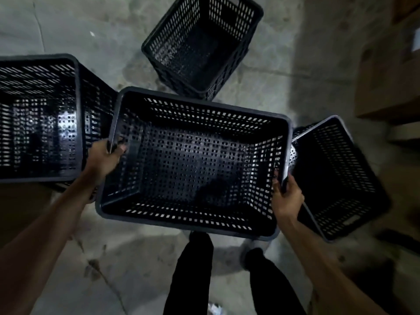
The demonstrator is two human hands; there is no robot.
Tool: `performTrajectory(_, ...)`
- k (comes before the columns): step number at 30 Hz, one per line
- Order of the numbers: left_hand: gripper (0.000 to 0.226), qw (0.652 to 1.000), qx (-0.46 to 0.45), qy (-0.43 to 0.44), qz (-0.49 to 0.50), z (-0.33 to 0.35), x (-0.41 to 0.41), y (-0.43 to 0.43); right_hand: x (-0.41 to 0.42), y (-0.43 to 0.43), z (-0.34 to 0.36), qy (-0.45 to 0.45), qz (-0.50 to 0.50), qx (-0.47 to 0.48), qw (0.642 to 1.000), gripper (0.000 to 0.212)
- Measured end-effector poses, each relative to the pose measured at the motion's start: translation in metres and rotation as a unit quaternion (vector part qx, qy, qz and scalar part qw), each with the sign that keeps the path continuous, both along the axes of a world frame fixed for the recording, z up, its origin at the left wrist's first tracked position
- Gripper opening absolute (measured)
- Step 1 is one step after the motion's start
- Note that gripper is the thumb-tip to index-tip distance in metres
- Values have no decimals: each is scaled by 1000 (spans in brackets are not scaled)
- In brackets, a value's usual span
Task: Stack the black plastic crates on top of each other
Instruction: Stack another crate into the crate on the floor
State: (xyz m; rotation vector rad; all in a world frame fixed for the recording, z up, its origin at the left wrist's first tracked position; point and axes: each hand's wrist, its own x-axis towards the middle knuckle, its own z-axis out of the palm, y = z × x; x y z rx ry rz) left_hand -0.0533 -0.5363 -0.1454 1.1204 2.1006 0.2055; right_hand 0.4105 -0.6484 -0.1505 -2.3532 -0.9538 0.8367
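Concrete floor (284, 64): grey, stained, filled most of the view.

Middle crate (193, 160): black, slotted walls, perforated base, nothing inside. It sat centre frame, open side up, held between both hands. Its near rim covered the person's feet, so it was off the floor. It wasn't nested in any other crate.

Left crate (38, 114): same type, open side up, cut off by the frame edge. Its right wall was just beside the middle crate's left corner. Couldn't tell if they touched.

Right crate (336, 178): same type, tilted in view, just beside the middle crate's right end, behind the right hand. Its inside was too dark to read.

Far crate (202, 42): same type, on the floor beyond the middle crate, apart from it, nothing inside.

Cardboard boxes (391, 71): brown, stacked along the right edge, blurred.

Legs (191, 276): black trousers, bottom centre, under the middle crate's near rim.

Left hand (104, 160): gripped the middle crate's left end rim, fingers curled over the edge, forearm bare.

Right hand (287, 198): gripped the right end rim the same way, fingers wrapped over the edge.
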Motion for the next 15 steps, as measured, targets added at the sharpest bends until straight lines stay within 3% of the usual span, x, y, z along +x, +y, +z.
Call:
performTrajectory(8, 33, 999, 8, 39, 10, -31, -15, -3, -37, -1, -3, -47, 11, 6, 999, 30)
performTrajectory(15, 23, 999, 27, 26, -10, -21, -14, -16, -33, 2, 5, -24, 32, -80, 996, 36)
